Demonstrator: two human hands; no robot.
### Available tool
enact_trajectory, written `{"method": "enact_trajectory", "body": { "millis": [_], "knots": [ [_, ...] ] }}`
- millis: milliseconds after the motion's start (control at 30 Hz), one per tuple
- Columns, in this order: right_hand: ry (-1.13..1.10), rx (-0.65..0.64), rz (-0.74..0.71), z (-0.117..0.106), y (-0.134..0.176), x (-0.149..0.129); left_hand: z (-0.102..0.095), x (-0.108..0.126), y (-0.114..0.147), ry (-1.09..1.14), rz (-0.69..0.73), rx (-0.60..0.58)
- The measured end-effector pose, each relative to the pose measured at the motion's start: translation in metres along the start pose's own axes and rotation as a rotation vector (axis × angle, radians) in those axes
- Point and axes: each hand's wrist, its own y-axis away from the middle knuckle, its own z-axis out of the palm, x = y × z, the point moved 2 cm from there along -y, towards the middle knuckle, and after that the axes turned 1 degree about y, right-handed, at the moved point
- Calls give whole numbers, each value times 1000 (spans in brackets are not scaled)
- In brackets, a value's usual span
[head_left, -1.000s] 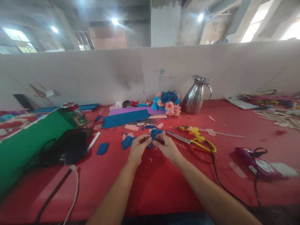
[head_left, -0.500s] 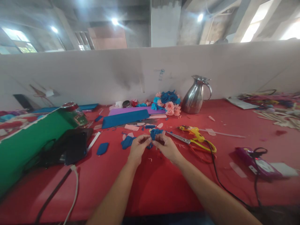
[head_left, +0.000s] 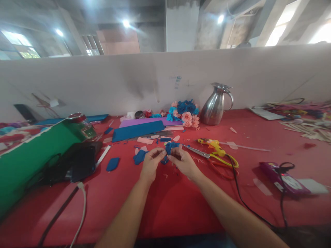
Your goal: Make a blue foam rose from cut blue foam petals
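Observation:
Between my two hands is a small blue paper flower, just above the red table. My left hand pinches its lower part with thumb and forefinger. From the other side my right hand grips it, also with thumb and fingers closed. The flower's base is partly hidden by my fingers. Cut blue paper pieces lie beside my left hand. Just right of my right hand rest scissors with yellow and red handles, and a yellow glue gun lies behind them.
Blue crepe paper lies over a purple sheet. Behind my hands stand finished paper flowers and a steel jug. A green box, a dark phone and a jar are left. A purple power strip lies right.
My hands remain in nearly the same place, with only slight finger movement. The blue flower looks turned a little and shows slightly more to the left.

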Motion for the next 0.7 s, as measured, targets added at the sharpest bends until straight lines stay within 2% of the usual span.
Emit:
{"method": "enact_trajectory", "body": {
  "millis": [367,700],
  "knots": [
    [19,4,-11,-1,-1,3,-1,-1,0,3,-9,-6],
    [62,3,-41,-2,-2,8,-2,-4,-2,33,-4,-63]
  ]
}}
